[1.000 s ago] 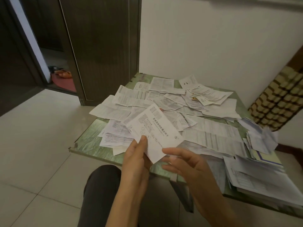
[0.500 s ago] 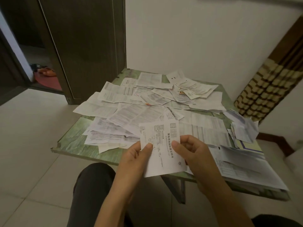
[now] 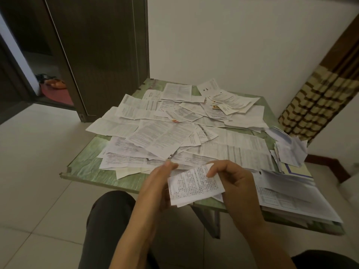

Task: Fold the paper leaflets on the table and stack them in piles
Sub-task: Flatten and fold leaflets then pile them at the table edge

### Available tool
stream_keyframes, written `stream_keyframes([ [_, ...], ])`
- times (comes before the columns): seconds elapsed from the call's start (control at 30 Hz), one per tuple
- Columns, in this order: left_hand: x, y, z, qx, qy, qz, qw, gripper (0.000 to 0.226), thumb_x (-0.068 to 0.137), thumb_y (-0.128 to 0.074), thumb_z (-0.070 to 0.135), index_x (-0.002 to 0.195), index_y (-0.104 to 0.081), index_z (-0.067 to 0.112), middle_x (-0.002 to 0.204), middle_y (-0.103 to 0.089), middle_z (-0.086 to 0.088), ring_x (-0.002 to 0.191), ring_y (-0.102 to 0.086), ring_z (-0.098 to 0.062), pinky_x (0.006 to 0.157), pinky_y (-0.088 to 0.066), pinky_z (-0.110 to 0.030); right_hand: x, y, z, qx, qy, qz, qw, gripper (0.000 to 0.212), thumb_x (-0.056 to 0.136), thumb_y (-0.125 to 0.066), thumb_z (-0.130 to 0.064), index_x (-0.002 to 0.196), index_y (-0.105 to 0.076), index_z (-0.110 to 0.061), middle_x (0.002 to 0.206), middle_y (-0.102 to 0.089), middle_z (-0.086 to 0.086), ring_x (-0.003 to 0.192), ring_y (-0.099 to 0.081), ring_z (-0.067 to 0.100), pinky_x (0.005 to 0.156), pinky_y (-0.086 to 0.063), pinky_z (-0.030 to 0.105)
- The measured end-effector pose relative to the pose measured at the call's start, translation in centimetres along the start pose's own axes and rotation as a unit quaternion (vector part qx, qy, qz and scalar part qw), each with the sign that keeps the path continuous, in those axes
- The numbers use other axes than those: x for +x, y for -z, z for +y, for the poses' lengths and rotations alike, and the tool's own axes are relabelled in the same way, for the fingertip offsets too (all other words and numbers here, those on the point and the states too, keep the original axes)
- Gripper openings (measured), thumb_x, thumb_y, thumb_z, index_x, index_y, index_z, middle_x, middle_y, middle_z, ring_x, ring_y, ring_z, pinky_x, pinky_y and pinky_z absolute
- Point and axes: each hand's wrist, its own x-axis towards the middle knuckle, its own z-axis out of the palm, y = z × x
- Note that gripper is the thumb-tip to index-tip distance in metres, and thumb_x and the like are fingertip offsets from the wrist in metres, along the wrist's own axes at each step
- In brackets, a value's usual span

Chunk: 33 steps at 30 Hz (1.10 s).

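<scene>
Above the near edge of the counter (image 3: 87,167), both hands held one printed leaflet (image 3: 195,184) between them. The left hand (image 3: 158,188) gripped its left edge, thumb at the top and fingers behind. The right hand (image 3: 236,183) pinched its upper right corner between thumb and forefinger. A second layer of paper showed under the leaflet's lower edge. Just beyond the hands, loose leaflets (image 3: 161,136) lay spread and overlapping across the green counter. To the right of the right hand sat a pile of larger sheets (image 3: 291,197), reaching the counter's near right corner. Below the hands was a knee in dark trousers (image 3: 108,214) over a tiled floor (image 3: 38,152).
</scene>
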Motion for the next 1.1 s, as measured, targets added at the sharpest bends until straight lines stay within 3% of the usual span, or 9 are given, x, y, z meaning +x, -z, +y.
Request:
stream_keyframes([
  [0.1, 0.1, -0.3, -0.5, 0.044, 0.008, -0.026, 0.999, 0.040, 0.074, -0.062, 0.034, 0.104, -0.067, 0.009, 0.091, -0.073, -0.011, 0.078, -0.070, -0.023, 0.061, -0.055, -0.026, -0.1, 0.0, 0.0, -0.017, 0.037, 0.012, 0.999, 0.023, 0.085, -0.046, -0.008, 0.074, -0.065, -0.017, 0.084, -0.067, -0.007, 0.079, -0.066, 0.008, 0.055, -0.049, 0.013],
  [0.27, 0.4, -1.0, -0.2, 0.121, -0.081, 0.008, 0.989, 0.011, 0.086, -0.060, 0.017, 0.090, -0.069, 0.010, 0.080, -0.072, -0.011, 0.070, -0.067, -0.022, 0.058, -0.054, -0.027, 0.4, 1.2, -1.0, 0.021, -0.064, 0.006, 0.998, 0.023, 0.086, -0.043, -0.034, 0.101, -0.057, -0.026, 0.081, -0.069, -0.009, 0.075, -0.067, 0.003, 0.056, -0.051, 0.015],
  [0.37, 0.3, -1.9, 0.4, 0.126, -0.109, -0.001, 0.986, 0.009, 0.084, -0.061, 0.017, 0.087, -0.069, 0.013, 0.077, -0.070, -0.016, 0.068, -0.066, -0.027, 0.065, -0.055, -0.041, 0.3, 1.5, -1.4, -0.037, -0.069, -0.015, 0.997, 0.004, 0.090, -0.059, -0.020, 0.093, -0.059, -0.022, 0.079, -0.066, -0.007, 0.071, -0.066, -0.002, 0.054, -0.049, 0.011],
  [0.53, 0.9, -4.1, 0.3, 0.123, -0.110, -0.043, 0.985, 0.022, 0.073, -0.062, 0.035, 0.085, -0.073, 0.020, 0.079, -0.063, -0.030, 0.070, -0.061, -0.040, 0.068, -0.051, -0.055, -0.3, 4.0, -1.8, -0.110, -0.054, 0.013, 0.992, 0.008, 0.085, -0.062, -0.017, 0.082, -0.058, -0.023, 0.080, -0.065, -0.009, 0.075, -0.064, -0.004, 0.058, -0.050, 0.011],
  [0.6, 1.2, -5.4, 0.1, 0.131, -0.112, -0.048, 0.984, 0.018, 0.080, -0.061, 0.030, 0.090, -0.071, 0.019, 0.081, -0.061, -0.033, 0.070, -0.062, -0.038, 0.065, -0.053, -0.045, -0.4, 6.0, -2.4, -0.124, -0.048, 0.042, 0.990, 0.004, 0.085, -0.062, -0.019, 0.084, -0.059, -0.022, 0.082, -0.065, -0.010, 0.078, -0.063, -0.004, 0.060, -0.049, 0.010],
  [0.7, 2.3, -8.1, 0.0, 0.124, -0.116, -0.048, 0.984, 0.013, 0.092, -0.052, 0.012, 0.098, -0.063, 0.016, 0.081, -0.071, -0.009, 0.070, -0.068, -0.015, 0.058, -0.056, -0.023, -0.1, 10.0, -3.7, -0.106, -0.047, 0.135, 0.984, 0.006, 0.086, -0.061, -0.018, 0.091, -0.061, -0.021, 0.085, -0.066, -0.012, 0.075, -0.065, -0.004, 0.054, -0.049, 0.010],
  [0.87, 4.2, -13.5, -0.6, 0.258, -0.229, -0.058, 0.937, 0.016, 0.096, -0.046, 0.022, 0.105, -0.059, 0.027, 0.099, -0.060, 0.020, 0.091, -0.056, 0.007, 0.077, -0.044, -0.005, 1.5, 16.3, -3.2, 0.000, -0.122, 0.277, 0.953, 0.009, 0.091, -0.056, -0.011, 0.099, -0.060, -0.012, 0.083, -0.065, -0.003, 0.059, -0.064, -0.001, 0.045, -0.047, 0.013],
  [0.97, 5.4, -15.6, -1.7, 0.319, -0.266, -0.055, 0.908, 0.026, 0.099, -0.042, 0.024, 0.118, -0.058, 0.019, 0.110, -0.058, 0.011, 0.102, -0.052, -0.002, 0.089, -0.043, -0.015, 1.6, 16.9, -0.5, -0.084, -0.198, 0.260, 0.941, 0.014, 0.090, -0.059, -0.014, 0.104, -0.060, -0.012, 0.088, -0.062, -0.001, 0.067, -0.059, 0.004, 0.050, -0.048, 0.019],
  [1.1, 7.4, -16.9, -4.4, 0.417, -0.234, -0.084, 0.874, 0.026, 0.097, -0.048, 0.025, 0.118, -0.061, 0.020, 0.118, -0.062, 0.004, 0.107, -0.051, -0.007, 0.093, -0.042, -0.023, -0.1, 16.4, 3.6, -0.234, -0.246, 0.194, 0.920, 0.014, 0.090, -0.059, -0.021, 0.103, -0.059, -0.016, 0.101, -0.061, 0.001, 0.082, -0.057, 0.010, 0.070, -0.052, 0.026],
])
